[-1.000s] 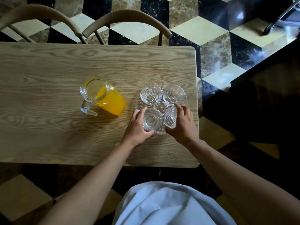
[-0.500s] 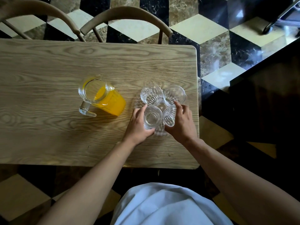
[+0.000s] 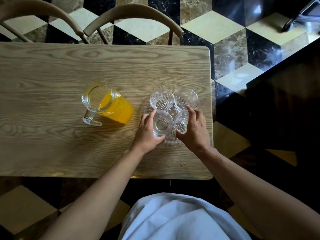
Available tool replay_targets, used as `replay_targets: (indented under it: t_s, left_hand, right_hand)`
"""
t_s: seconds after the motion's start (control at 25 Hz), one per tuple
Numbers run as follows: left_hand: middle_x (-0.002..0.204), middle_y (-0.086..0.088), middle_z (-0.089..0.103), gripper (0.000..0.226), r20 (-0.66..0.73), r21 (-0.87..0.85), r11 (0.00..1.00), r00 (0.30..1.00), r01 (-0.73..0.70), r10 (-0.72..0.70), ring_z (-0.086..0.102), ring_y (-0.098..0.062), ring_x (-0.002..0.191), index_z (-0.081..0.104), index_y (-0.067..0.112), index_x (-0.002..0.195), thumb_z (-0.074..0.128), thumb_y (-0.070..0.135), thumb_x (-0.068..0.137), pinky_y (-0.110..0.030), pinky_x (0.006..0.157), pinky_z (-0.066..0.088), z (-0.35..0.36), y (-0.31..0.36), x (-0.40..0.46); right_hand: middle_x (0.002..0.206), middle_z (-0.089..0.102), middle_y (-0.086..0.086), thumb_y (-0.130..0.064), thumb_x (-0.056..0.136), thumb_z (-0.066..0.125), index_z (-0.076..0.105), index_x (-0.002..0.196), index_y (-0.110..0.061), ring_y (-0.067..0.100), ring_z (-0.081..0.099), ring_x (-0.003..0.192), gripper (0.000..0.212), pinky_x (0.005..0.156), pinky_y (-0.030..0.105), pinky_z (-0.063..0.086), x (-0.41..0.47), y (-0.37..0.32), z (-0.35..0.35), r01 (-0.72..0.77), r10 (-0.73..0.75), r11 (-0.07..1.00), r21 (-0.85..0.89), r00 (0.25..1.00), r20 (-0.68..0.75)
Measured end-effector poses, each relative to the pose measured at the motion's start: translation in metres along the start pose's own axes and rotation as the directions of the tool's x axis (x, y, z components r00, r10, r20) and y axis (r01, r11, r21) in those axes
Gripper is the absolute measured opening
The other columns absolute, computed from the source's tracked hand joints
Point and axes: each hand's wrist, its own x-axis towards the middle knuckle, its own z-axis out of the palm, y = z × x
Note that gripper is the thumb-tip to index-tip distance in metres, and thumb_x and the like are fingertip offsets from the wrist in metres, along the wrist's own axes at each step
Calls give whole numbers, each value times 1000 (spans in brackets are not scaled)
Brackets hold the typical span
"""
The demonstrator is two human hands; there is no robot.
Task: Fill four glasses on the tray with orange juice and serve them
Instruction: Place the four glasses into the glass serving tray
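Note:
Several empty ribbed glasses stand close together on a clear glass tray [image 3: 170,141] near the table's right end. My left hand [image 3: 147,134] curls round the near left glass [image 3: 162,123]. My right hand [image 3: 194,130] grips the near right glass [image 3: 181,121]. The far left glass [image 3: 161,100] and the far right glass [image 3: 186,98] stand untouched behind them. A glass pitcher of orange juice [image 3: 107,105] stands to the left of the tray, its handle towards me.
The wooden table [image 3: 60,149] ends just right of the tray. Two wooden chairs [image 3: 133,16] stand at the far side. A dark cabinet [image 3: 280,110] is on the right, over a patterned marble floor.
Both hands have slid a little further up round the two near glasses. The pitcher and the far glasses have stayed put.

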Motion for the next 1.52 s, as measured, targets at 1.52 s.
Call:
replay_targets:
  t_s: [1.52]
  left_hand:
    - [159,-10,43,109,-72,-6,1000,997,19,-20,48,-25,143,28,14,163,92,18,76,-25,111,38,5,6,-14]
  right_hand:
    - [152,34,8,-29,77,86,9,162,-22,24,44,135,115,97,27,44,-19,16,-6,48,-54,993,110,997,54]
